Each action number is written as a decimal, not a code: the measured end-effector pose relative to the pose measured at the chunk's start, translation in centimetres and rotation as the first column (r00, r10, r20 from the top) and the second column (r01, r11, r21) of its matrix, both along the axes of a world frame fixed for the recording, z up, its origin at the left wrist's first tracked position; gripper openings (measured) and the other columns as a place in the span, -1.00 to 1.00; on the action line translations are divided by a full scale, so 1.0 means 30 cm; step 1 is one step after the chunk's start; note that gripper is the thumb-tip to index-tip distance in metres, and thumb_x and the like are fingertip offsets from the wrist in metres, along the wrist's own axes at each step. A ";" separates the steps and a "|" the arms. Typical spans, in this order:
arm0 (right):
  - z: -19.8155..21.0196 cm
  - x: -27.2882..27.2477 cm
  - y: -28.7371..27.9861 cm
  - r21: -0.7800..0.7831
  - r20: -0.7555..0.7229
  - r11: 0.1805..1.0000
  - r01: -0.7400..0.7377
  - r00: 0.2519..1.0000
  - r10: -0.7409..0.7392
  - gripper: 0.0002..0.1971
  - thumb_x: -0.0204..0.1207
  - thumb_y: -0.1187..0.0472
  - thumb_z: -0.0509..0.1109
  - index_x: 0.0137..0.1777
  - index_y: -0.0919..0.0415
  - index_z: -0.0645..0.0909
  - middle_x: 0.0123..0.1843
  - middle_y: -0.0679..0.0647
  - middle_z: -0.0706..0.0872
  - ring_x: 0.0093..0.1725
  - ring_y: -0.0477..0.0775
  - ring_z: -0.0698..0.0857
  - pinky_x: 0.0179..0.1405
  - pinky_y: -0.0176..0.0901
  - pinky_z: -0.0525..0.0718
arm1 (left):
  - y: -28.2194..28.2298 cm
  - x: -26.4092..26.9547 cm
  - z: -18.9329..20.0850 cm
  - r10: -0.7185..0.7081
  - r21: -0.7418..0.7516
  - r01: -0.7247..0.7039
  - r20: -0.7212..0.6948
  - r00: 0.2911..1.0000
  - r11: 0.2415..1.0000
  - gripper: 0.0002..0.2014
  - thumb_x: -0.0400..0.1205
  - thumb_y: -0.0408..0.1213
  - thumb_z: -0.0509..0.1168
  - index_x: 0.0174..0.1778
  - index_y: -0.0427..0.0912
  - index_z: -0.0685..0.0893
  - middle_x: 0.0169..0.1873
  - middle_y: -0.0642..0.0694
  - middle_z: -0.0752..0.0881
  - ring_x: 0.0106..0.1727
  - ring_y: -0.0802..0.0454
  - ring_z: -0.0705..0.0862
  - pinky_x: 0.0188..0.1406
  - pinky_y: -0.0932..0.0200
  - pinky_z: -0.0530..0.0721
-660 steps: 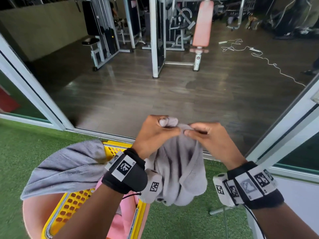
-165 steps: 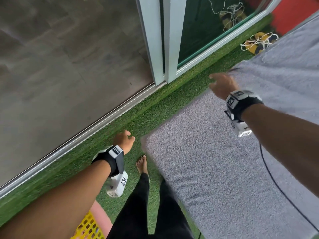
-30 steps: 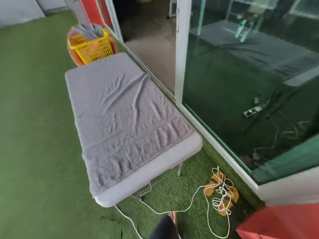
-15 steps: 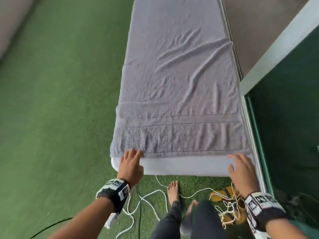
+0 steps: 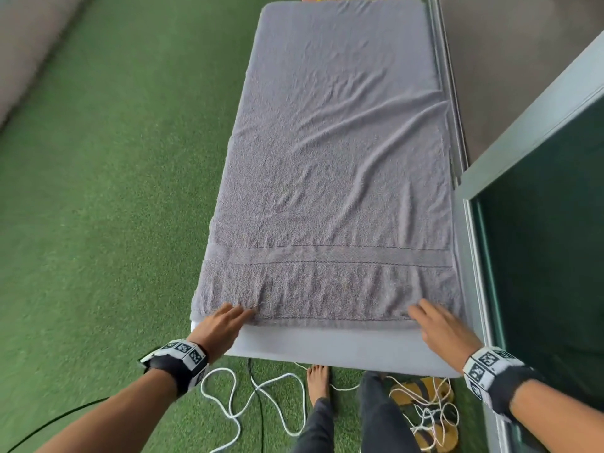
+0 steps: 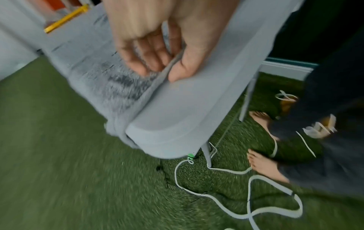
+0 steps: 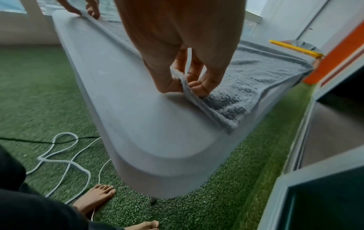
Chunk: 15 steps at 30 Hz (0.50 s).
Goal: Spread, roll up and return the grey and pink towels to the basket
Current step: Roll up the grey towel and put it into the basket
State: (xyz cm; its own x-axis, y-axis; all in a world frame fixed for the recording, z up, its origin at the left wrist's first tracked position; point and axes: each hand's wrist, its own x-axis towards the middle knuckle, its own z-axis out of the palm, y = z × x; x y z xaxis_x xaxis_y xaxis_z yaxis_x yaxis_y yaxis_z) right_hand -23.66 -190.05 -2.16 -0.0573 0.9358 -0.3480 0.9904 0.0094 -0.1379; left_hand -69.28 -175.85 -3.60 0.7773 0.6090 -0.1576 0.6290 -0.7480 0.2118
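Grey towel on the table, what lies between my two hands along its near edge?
Only the grey towel hem; nothing else lies between the left hand and right hand, as the head view shows.

left hand: pinching | right hand: pinching (both arms outstretched)

The grey towel is thick terry cloth, nubby and matt, with one flatter woven band near its end and a stitched hem. The table under it looks like smooth matt plastic, pale grey, edges rounded; its legs look like painted metal. The floor is fake grass, rough and fuzzy. The white cord on it is smooth, sort of rubbery. The yellow basket rim looks like hard plastic.
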 end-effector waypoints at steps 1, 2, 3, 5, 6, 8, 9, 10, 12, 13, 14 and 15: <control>0.002 0.000 0.000 0.003 0.037 1.000 -0.006 0.999 0.006 -0.41 0.03 0.52 0.62 0.03 0.06 0.59 -0.09 -0.01 0.62 -0.23 0.04 0.72 -0.40 -0.01 0.78 | 0.000 0.010 -0.002 -0.007 0.021 0.007 -0.029 1.000 1.000 -0.18 0.02 -0.65 0.57 0.24 -0.19 0.56 -0.16 -0.07 0.70 -0.25 -0.02 0.64 -0.42 0.14 0.74; 0.000 0.006 -0.005 0.020 0.070 1.000 -0.009 0.998 0.008 -0.43 -0.02 0.51 0.64 -0.02 0.05 0.63 -0.10 -0.03 0.64 -0.24 0.04 0.72 -0.38 0.05 0.76 | 0.001 0.021 0.003 0.013 0.032 -0.011 -0.060 0.998 0.999 -0.14 -0.04 -0.67 0.54 0.23 -0.18 0.53 -0.15 -0.10 0.69 -0.23 -0.06 0.65 -0.38 0.10 0.74; 0.003 0.014 -0.013 0.024 0.074 1.000 0.002 0.997 -0.004 -0.46 -0.04 0.50 0.65 -0.08 0.04 0.65 -0.12 -0.05 0.65 -0.25 0.03 0.72 -0.36 0.07 0.75 | 0.001 0.023 0.003 0.058 0.049 -0.053 -0.093 0.994 0.997 -0.13 -0.06 -0.68 0.52 0.21 -0.16 0.51 -0.12 -0.12 0.68 -0.19 -0.10 0.65 -0.32 0.03 0.74; 0.028 0.029 -0.032 0.001 0.021 0.997 0.080 0.997 -0.081 -0.52 -0.01 0.49 0.64 -0.21 0.02 0.59 -0.21 -0.14 0.55 -0.28 0.01 0.68 -0.34 -0.05 0.73 | -0.008 0.028 0.008 0.198 0.106 -0.187 -0.113 0.974 0.977 -0.30 0.07 -0.65 0.46 0.11 -0.10 0.52 -0.14 -0.14 0.69 -0.19 -0.17 0.66 -0.28 -0.08 0.70; 0.043 0.034 -0.048 -0.004 -0.008 0.992 0.130 0.992 -0.130 -0.51 -0.01 0.48 0.63 -0.29 -0.01 0.48 -0.27 -0.18 0.45 -0.33 -0.03 0.60 -0.38 -0.22 0.61 | -0.017 0.035 0.013 0.272 0.119 -0.259 -0.109 0.956 0.959 -0.45 0.19 -0.60 0.38 0.05 -0.09 0.52 -0.18 -0.14 0.69 -0.22 -0.18 0.66 -0.30 -0.11 0.69; 0.066 0.037 -0.089 0.010 -0.043 0.970 0.242 0.969 -0.242 -0.42 0.01 0.46 0.62 -0.34 -0.06 0.30 -0.36 -0.19 0.33 -0.41 -0.11 0.42 -0.38 -0.43 0.24 | -0.042 0.047 0.028 0.360 0.082 -0.353 -0.088 0.929 0.932 -0.60 0.30 -0.53 0.25 0.00 -0.07 0.54 -0.22 -0.11 0.68 -0.25 -0.17 0.66 -0.31 -0.10 0.69; 0.073 0.040 -0.115 0.012 -0.057 0.951 0.308 0.950 -0.307 -0.44 0.07 0.46 0.61 -0.35 -0.05 0.29 -0.39 -0.18 0.36 -0.41 -0.12 0.41 -0.38 -0.40 0.19 | -0.059 0.054 0.033 0.366 0.058 -0.363 -0.072 0.928 0.930 -0.61 0.32 -0.52 0.26 0.02 -0.08 0.57 -0.21 -0.09 0.68 -0.24 -0.13 0.65 -0.30 -0.07 0.68; 0.076 0.046 -0.142 0.018 -0.065 0.927 0.374 0.926 -0.372 -0.49 0.16 0.45 0.59 -0.36 -0.05 0.32 -0.39 -0.18 0.41 -0.40 -0.11 0.44 -0.39 -0.35 0.25 | -0.078 0.062 0.044 0.364 0.038 -0.362 -0.053 0.930 0.931 -0.63 0.36 -0.47 0.24 0.05 -0.08 0.60 -0.19 -0.05 0.68 -0.22 -0.09 0.64 -0.28 -0.02 0.66; 0.073 0.075 -0.202 0.047 -0.073 0.872 0.487 0.873 -0.483 -0.56 0.28 0.43 0.56 -0.38 -0.04 0.37 -0.36 -0.16 0.50 -0.36 -0.08 0.53 -0.37 -0.21 0.48 | -0.110 0.081 0.066 0.329 0.001 -0.329 -0.013 0.944 0.944 -0.62 0.42 -0.37 0.08 0.11 -0.08 0.60 -0.19 0.00 0.66 -0.23 -0.01 0.60 -0.27 0.07 0.62; 0.072 0.090 -0.234 0.047 -0.082 0.843 0.535 0.844 -0.531 -0.57 0.31 0.42 0.55 -0.39 -0.04 0.38 -0.36 -0.16 0.52 -0.34 -0.09 0.55 -0.36 -0.18 0.55 | -0.123 0.091 0.074 0.300 -0.007 -0.300 0.014 0.954 0.954 -0.62 0.42 -0.35 0.03 0.10 -0.07 0.58 -0.22 0.02 0.64 -0.26 0.01 0.58 -0.30 0.10 0.61; 0.083 0.096 -0.257 0.045 -0.088 0.826 0.562 0.825 -0.558 -0.58 0.32 0.40 0.55 -0.40 -0.05 0.39 -0.35 -0.16 0.52 -0.34 -0.12 0.56 -0.36 -0.19 0.57 | -0.131 0.102 0.078 0.276 -0.011 -0.276 0.035 0.961 0.961 -0.64 0.41 -0.36 0.02 0.07 -0.06 0.55 -0.26 0.02 0.63 -0.29 0.02 0.57 -0.33 0.12 0.61; 0.088 0.099 -0.277 0.044 -0.094 0.814 0.579 0.814 -0.574 -0.58 0.33 0.39 0.56 -0.40 -0.07 0.40 -0.36 -0.17 0.52 -0.35 -0.15 0.55 -0.38 -0.23 0.56 | -0.135 0.110 0.076 0.252 -0.005 -0.252 0.052 0.966 0.968 -0.66 0.39 -0.37 0.02 0.04 -0.05 0.52 -0.28 0.02 0.62 -0.31 0.02 0.56 -0.35 0.13 0.63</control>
State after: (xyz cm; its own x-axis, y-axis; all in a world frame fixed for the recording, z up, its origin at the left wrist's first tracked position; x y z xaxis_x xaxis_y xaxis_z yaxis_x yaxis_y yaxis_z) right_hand -20.71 -198.35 0.47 0.4771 0.8261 -0.2999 0.8041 -0.5480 -0.2303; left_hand -65.98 -179.90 -1.32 0.6059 0.7864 -0.1199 0.7853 -0.5672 0.2483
